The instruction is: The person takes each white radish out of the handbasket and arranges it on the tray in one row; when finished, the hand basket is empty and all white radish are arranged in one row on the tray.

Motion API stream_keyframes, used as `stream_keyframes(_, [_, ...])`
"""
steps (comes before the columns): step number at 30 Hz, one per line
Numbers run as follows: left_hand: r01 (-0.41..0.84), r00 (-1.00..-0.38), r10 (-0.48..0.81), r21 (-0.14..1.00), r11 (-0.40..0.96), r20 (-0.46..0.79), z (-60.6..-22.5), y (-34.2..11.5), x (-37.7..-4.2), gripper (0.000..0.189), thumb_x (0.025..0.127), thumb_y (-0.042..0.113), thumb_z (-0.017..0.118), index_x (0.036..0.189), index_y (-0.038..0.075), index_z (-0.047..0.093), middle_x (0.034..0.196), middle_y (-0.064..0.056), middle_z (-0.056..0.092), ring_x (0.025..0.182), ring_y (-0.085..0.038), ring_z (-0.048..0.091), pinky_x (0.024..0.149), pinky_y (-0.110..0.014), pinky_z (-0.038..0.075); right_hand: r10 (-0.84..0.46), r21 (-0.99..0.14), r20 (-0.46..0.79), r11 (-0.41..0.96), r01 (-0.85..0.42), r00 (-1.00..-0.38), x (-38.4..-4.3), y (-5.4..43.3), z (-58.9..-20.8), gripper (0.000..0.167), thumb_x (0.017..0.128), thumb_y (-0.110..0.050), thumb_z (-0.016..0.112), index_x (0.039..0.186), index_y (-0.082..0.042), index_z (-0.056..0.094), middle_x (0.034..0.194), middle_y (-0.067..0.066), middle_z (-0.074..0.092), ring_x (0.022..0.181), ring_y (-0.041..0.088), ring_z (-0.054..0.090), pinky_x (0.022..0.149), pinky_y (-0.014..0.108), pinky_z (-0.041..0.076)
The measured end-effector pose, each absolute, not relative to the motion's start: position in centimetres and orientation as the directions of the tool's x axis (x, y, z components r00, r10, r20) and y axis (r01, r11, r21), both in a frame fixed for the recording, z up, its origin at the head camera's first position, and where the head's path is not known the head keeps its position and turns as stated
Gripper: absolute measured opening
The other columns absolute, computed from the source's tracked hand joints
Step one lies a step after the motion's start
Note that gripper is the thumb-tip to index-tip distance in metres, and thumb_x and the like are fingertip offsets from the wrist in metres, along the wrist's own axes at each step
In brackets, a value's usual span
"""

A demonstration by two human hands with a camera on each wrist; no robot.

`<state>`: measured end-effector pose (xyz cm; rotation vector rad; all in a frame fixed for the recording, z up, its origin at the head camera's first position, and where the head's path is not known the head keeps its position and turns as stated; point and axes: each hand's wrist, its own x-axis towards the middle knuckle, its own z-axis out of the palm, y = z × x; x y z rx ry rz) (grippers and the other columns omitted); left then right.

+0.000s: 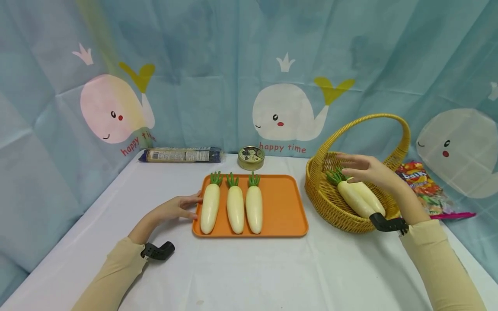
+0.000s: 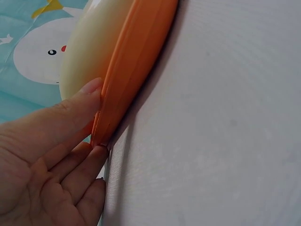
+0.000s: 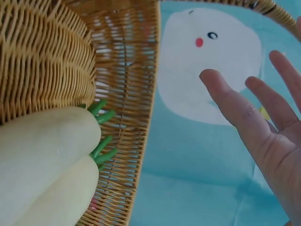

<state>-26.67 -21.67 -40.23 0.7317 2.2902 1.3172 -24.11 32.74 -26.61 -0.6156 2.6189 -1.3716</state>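
An orange tray lies on the table, bearing three white radishes side by side with green tops to the back. At its left edge my left hand pinches the rim; in the left wrist view the thumb lies over the rim and the fingers are against its outer side. Over the wicker basket on the right hovers my right hand, fingers spread and holding nothing. Two white radishes lie together inside the basket, apart from the right hand in the right wrist view.
Along the back lie a long wrapped packet and a round tin. The basket's tall handle arches up behind the right hand. A colourful snack bag is right of the basket, and a whale-print curtain hangs behind.
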Motion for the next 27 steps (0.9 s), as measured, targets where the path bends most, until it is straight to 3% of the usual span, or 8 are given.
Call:
stream_keyframes(12, [0.251,-0.779,0.624,0.879,0.406,-0.065,-40.2,-21.7,-26.6,0.062,0.080,0.015,0.068,0.131,-0.007,0.040,0.143,-0.024,0.012,0.130,-0.038,0.009,0.101,-0.052,0.012,-0.324,-0.765,0.091,0.582,-0.274,-0.942,-26.7,32.4,-26.7,0.054,0.089,-0.028,0.056,0.137,-0.012,0.038,0.141,0.012,0.030,0.116,0.033,0.042,0.078,0.040,0.047])
stream_keyframes(27, [0.247,-0.781,0.621,0.877,0.412,-0.072,-40.2,-21.6,-26.3,0.062,0.080,0.015,0.067,0.131,-0.007,0.039,0.143,-0.024,0.012,0.129,-0.039,0.010,0.100,-0.052,0.013,-0.305,-0.672,-0.047,0.715,-0.196,-0.951,-29.3,33.6,-29.1,0.067,0.082,-0.036,0.063,0.136,-0.005,0.038,0.142,0.021,0.022,0.123,0.044,0.025,0.078,0.048,0.045])
